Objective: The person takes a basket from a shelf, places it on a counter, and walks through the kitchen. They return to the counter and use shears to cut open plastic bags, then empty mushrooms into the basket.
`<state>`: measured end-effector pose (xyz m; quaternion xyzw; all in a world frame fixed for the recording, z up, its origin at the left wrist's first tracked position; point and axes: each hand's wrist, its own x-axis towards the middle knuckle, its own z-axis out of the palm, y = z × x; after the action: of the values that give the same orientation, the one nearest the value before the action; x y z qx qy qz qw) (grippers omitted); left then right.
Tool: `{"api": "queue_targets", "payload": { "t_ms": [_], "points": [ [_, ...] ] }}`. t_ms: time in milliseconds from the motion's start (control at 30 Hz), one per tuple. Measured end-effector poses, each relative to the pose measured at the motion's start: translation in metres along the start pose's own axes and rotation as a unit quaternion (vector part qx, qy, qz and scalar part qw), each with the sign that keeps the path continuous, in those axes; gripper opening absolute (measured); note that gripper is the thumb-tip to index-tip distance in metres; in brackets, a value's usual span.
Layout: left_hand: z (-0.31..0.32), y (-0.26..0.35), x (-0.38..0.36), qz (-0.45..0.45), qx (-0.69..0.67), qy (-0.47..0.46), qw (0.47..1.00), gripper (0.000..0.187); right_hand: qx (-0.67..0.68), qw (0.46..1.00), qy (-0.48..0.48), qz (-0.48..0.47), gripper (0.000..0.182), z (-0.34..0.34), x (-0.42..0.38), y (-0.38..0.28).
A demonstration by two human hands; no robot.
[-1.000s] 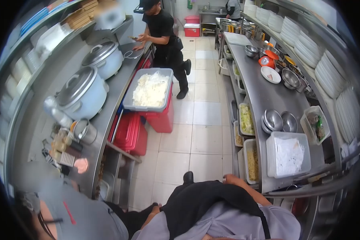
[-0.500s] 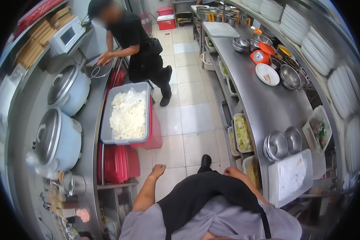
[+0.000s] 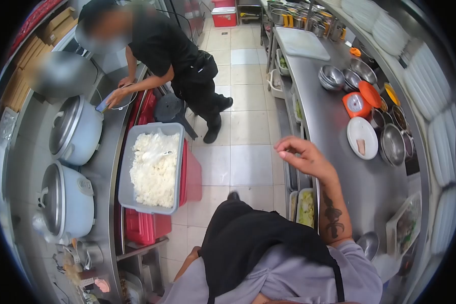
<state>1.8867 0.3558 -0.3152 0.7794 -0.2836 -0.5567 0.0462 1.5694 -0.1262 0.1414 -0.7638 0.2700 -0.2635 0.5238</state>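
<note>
My right hand (image 3: 303, 156) is raised over the aisle, left of the steel counter (image 3: 334, 172). Its fingers are loosely bent and reach forward, with nothing visible in them. My left hand (image 3: 193, 254) hangs low beside the black apron (image 3: 258, 233), its fingers hidden. Ahead on the left, a grey tub (image 3: 175, 175) of cooked rice (image 3: 154, 169) rests on a red container (image 3: 191, 175), apart from both hands. Below my right forearm, a bin of cut lettuce (image 3: 306, 207) sits under the counter edge.
Another person (image 3: 172, 55) stands at the left counter, holding a phone (image 3: 103, 105). A dark stool (image 3: 171, 109) is beside them. Two rice cookers (image 3: 76, 200) line the left side. On the right counter are a white plate (image 3: 362, 138), an orange scale (image 3: 356, 105) and steel bowls (image 3: 393, 143).
I have moved forward along the aisle. My right hand has risen from my side to in front of me, while my left has dropped back. The other person leans further over the left counter.
</note>
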Motion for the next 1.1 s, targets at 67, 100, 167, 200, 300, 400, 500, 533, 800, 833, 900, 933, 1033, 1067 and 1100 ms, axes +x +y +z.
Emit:
{"api": "queue_targets", "payload": {
  "t_ms": [67, 100, 167, 200, 300, 400, 500, 533, 800, 833, 900, 933, 1033, 1067, 1100],
  "points": [
    [-0.013, 0.025, 0.025, 0.004, 0.000, -0.003, 1.000, 0.040, 0.002, 1.000, -0.003, -0.024, 0.011, -0.017, 0.035, -0.008],
    [-0.022, 0.039, 0.042, 0.012, 0.007, -0.006, 1.000, 0.040, 0.005, 0.999, 0.000, -0.047, 0.013, -0.024, 0.055, -0.007],
    [-0.048, 0.071, 0.081, 0.043, 0.042, -0.017, 0.998, 0.040, -0.026, 0.998, -0.011, -0.048, 0.013, -0.027, 0.086, 0.014],
    [-0.063, 0.086, 0.104, 0.069, 0.077, -0.023, 0.994, 0.039, -0.053, 0.997, -0.028, -0.044, 0.014, -0.028, 0.097, 0.023],
    [-0.119, 0.150, 0.203, 0.329, 0.441, -0.033, 0.834, 0.039, -0.143, 0.984, -0.100, 0.022, 0.016, -0.045, 0.125, 0.039],
    [-0.217, 0.288, 0.200, 0.021, -0.022, -0.065, 0.997, 0.038, -0.124, 0.989, -0.042, 0.064, 0.020, -0.083, 0.146, 0.047],
    [-0.282, 0.385, 0.233, 0.029, 0.042, -0.077, 0.996, 0.040, -0.090, 0.994, 0.015, 0.058, 0.024, -0.127, 0.173, 0.031],
    [-0.295, 0.404, 0.245, 0.026, 0.048, -0.080, 0.995, 0.040, -0.064, 0.998, 0.015, 0.002, 0.025, -0.143, 0.185, 0.017],
    [-0.324, 0.502, 0.301, 0.001, 0.038, -0.102, 0.994, 0.032, 0.046, 0.969, 0.077, -0.232, 0.027, -0.250, 0.291, -0.056],
    [-0.317, 0.497, 0.302, -0.013, 0.029, -0.098, 0.995, 0.031, 0.015, 0.968, 0.041, -0.248, 0.029, -0.268, 0.306, -0.060],
    [-0.300, 0.486, 0.300, -0.017, 0.008, -0.082, 0.996, 0.030, -0.047, 0.956, -0.044, -0.288, 0.035, -0.301, 0.345, -0.066],
    [-0.292, 0.479, 0.298, -0.014, -0.004, -0.065, 0.998, 0.030, -0.076, 0.944, -0.087, -0.310, 0.039, -0.314, 0.367, -0.065],
    [-0.271, 0.467, 0.290, -0.010, -0.040, -0.010, 0.999, 0.029, -0.078, 0.929, -0.160, -0.324, 0.043, -0.335, 0.431, -0.051],
    [-0.267, 0.468, 0.286, -0.012, -0.053, 0.009, 0.998, 0.028, -0.069, 0.929, -0.174, -0.318, 0.043, -0.339, 0.453, -0.046],
    [-0.264, 0.471, 0.285, -0.014, -0.064, 0.025, 0.998, 0.028, -0.060, 0.930, -0.188, -0.312, 0.042, -0.343, 0.474, -0.040]
  ]
}}
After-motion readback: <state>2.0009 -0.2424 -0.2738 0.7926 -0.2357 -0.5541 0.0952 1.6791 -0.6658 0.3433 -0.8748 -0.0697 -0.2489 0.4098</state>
